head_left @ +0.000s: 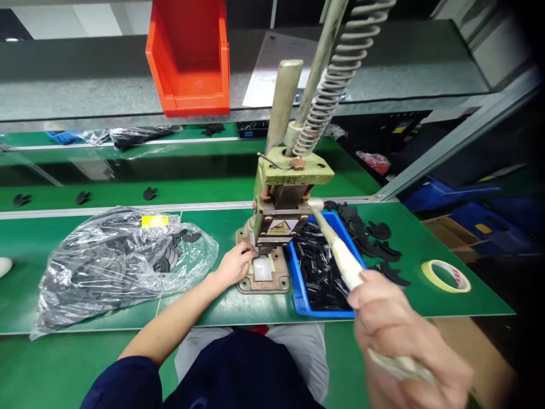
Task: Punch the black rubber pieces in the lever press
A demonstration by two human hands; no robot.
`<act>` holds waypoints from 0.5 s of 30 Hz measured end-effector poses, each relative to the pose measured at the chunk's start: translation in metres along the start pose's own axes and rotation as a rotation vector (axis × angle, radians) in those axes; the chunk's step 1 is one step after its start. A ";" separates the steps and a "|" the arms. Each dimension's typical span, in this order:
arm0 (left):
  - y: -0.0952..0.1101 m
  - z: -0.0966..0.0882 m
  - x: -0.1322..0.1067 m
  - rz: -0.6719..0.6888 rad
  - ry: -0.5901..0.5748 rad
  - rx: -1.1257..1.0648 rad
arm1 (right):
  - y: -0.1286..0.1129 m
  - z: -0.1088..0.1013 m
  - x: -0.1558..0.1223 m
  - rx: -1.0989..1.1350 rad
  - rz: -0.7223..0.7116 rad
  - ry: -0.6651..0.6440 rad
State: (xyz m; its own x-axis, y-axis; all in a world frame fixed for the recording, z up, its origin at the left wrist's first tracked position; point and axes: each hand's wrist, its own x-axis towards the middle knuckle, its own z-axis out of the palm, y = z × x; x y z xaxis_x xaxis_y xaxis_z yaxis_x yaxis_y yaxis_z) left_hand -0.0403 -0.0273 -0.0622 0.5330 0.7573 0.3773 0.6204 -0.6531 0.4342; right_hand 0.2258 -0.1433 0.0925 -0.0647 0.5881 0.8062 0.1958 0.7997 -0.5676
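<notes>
A green counter (404,307) is seen from above, with a conveyor belt (191,190) behind it and a grey shelf (85,85) over that. A few flat black pieces are spaced along the belt.

A large clear plastic bag (106,261) of flat black pieces is laid on the counter's left, mouth turned toward the centre, likely so stock is within the left arm's reach.

A hand press (289,187) is set upright mid-counter, directly in front of the person, with a long spring (332,85) rising from its head. A red bin (189,57) is parked on the shelf, well apart from the work.

A blue tray (298,284) of black strips (319,267) is pushed against the press's right side, probably placed for short transfers.

The lever handle (340,258) is angled down toward the person and is grasped by the right hand (400,335). That grip is clenched around the handle's near end, blurred, probably for leverage.

The left hand (234,264) is rested at the press's base plate (264,272), fingertips brought to the opening under the ram. Whether that grip is pinched on a piece cannot be told, as anything there is too small to see.

Loose black pieces (374,238) are scattered right of the tray. A tape roll (446,276) is laid flat near the counter's right edge, out of the way.
</notes>
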 end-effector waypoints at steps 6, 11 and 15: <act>0.002 -0.001 0.001 0.005 -0.017 -0.051 | 0.043 0.026 -0.056 -0.071 -0.100 0.297; -0.012 -0.029 -0.003 -0.096 -0.017 -0.088 | 0.044 0.028 -0.058 -0.109 -0.068 0.408; -0.045 -0.072 -0.021 -0.440 -0.003 0.159 | 0.041 0.030 -0.053 -0.078 0.002 0.437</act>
State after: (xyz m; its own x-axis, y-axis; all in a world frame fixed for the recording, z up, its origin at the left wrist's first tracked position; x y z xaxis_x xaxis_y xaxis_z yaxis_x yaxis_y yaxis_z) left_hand -0.1208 -0.0141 -0.0304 0.2012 0.9623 0.1830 0.8684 -0.2616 0.4212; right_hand 0.2080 -0.1378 0.0217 0.3519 0.4699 0.8095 0.2700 0.7771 -0.5685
